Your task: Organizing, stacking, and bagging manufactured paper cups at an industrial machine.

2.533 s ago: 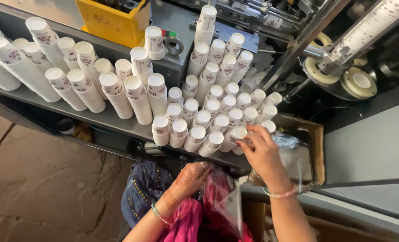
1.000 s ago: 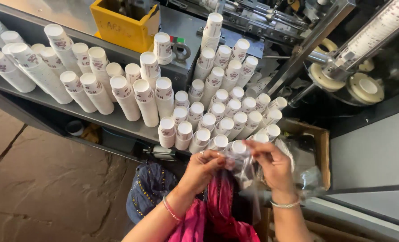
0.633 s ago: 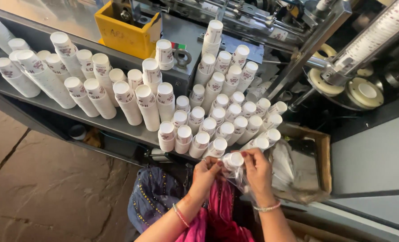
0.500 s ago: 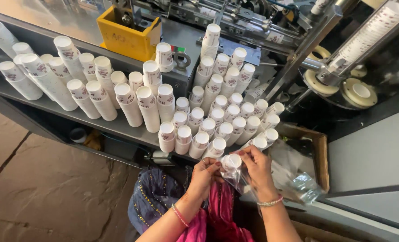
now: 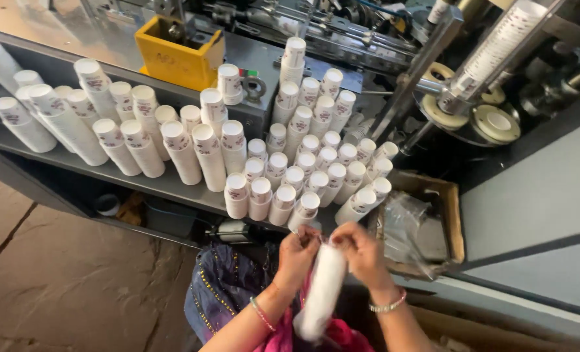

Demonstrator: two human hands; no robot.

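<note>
Both hands meet at the top of a long white sleeve of stacked cups point(image 5: 322, 290), which hangs near-upright in front of the person's lap. Left hand point(image 5: 297, 251) pinches the clear wrap at the top end; right hand point(image 5: 361, 251) grips the same end from the other side (fingers clenched on the wrap, looks like twisting or closing it). A second ago the hands held the stack's top end higher, close to the shelf edge, cup mouth visible; now it has dropped lower and the mouth is covered, so bagging looks further along. 2.5 s ago the right hand was reaching toward the cardboard box point(image 5: 433, 225) of clear bags. Cup stacks point(image 5: 283, 189) on the metal shelf point(image 5: 140, 182) look unchanged. Yellow bin point(image 5: 176, 55) behind.
</note>
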